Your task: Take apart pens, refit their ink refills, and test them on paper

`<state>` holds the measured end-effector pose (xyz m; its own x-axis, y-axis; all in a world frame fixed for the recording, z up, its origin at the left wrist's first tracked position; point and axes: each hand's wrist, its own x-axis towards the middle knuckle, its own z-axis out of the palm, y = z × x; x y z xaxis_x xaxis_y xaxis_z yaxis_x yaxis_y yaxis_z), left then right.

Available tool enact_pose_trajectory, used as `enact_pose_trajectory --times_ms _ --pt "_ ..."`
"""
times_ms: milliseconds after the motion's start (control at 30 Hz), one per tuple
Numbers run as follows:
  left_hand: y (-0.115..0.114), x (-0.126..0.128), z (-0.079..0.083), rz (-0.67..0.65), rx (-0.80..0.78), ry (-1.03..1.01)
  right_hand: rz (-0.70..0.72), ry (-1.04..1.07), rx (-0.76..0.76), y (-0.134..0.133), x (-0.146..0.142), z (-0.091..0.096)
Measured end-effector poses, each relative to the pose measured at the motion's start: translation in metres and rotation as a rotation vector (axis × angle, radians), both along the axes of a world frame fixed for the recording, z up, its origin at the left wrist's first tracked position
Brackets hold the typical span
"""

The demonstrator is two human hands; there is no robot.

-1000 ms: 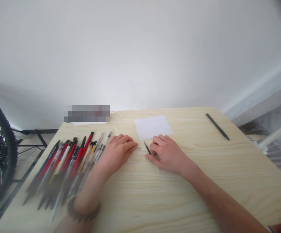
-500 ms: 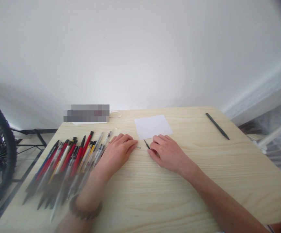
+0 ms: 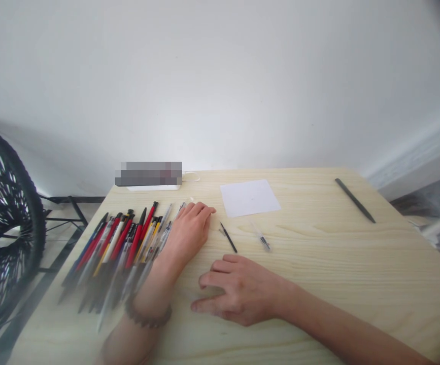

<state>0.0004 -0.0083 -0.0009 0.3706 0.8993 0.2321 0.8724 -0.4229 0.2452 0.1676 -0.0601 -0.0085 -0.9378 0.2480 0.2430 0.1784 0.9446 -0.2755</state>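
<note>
My left hand [image 3: 192,225] rests palm down beside the pens, fingers loosely bent, with nothing visible in it. A tiny whitish piece [image 3: 192,198] lies just past its fingertips. My right hand [image 3: 238,290] is over the near middle of the table, thumb and fingers apart, holding nothing. Between the hands, on the table, lies a thin black pen part [image 3: 229,237], perhaps a refill. Close to its left side is a tiny grey piece [image 3: 222,232], too small to name. Farther right lies a clear pen part [image 3: 264,242] with a dark section inside.
Several pens [image 3: 128,238], red, black, yellow and clear, lie spread at the left. A white sheet of paper [image 3: 250,197] is toward the back. At the right lies a dark stick-like pen [image 3: 354,200]. A blurred-out object [image 3: 149,174] stands at the back left, beside a black woven chair [image 3: 33,218].
My right hand has let go of the black pen part and moved back toward me, opening. The tiny grey piece by my left fingers now lies apart from them. The view has shifted slightly left.
</note>
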Motion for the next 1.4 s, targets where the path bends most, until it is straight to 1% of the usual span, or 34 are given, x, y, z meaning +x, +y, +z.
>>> enact_pose_trajectory --times_ms 133,367,533,767,967,1200,1400 --pt "0.000 0.000 0.000 0.001 0.002 -0.008 0.010 0.000 -0.004 0.002 0.001 -0.003" --pt "0.000 0.000 -0.001 0.008 -0.001 0.002 0.034 0.002 -0.012 0.002 0.001 -0.002" --pt "0.000 0.000 -0.001 -0.008 -0.010 -0.001 0.013 0.025 -0.017 0.003 0.002 -0.004" --pt "-0.001 0.002 -0.002 -0.005 -0.024 0.013 -0.008 0.093 0.045 0.001 -0.003 -0.011" --pt "-0.001 0.007 -0.009 0.001 0.029 0.030 -0.093 0.130 0.070 -0.002 -0.008 -0.010" --pt "0.006 -0.005 -0.012 -0.007 0.014 -0.122 -0.153 0.138 0.109 0.001 -0.007 -0.010" --pt "0.007 -0.005 -0.013 -0.032 0.008 -0.141 -0.212 0.152 0.119 0.000 -0.008 -0.009"
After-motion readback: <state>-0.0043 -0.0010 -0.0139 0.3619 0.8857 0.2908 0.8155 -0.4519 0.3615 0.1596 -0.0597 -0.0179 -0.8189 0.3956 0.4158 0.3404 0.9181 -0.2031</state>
